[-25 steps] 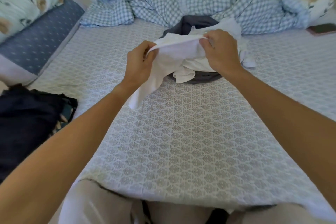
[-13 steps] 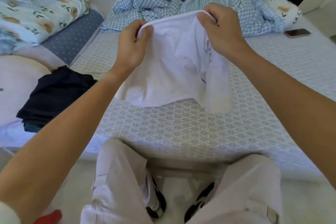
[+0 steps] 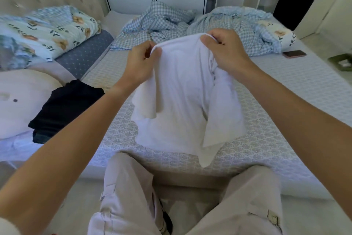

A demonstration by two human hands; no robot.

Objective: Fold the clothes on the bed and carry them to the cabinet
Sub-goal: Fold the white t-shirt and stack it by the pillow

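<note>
left hand pinches white shirt collar edge | right hand grips same edge opposite | shirt hangs below both grips, hem apparently brushing bed | black folded clothes well left of left hand

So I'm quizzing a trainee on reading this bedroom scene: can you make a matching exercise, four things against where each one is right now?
Things:
1. white shirt
2. dark folded clothes
3. phone
4. checked blanket

Places:
A. flat on the mattress at the right, beside the blanket
B. held up by its top edge between the left hand and the right hand
C. stacked at the left edge of the bed
D. crumpled at the far end of the bed

Pairs: 1-B, 2-C, 3-A, 4-D
</note>
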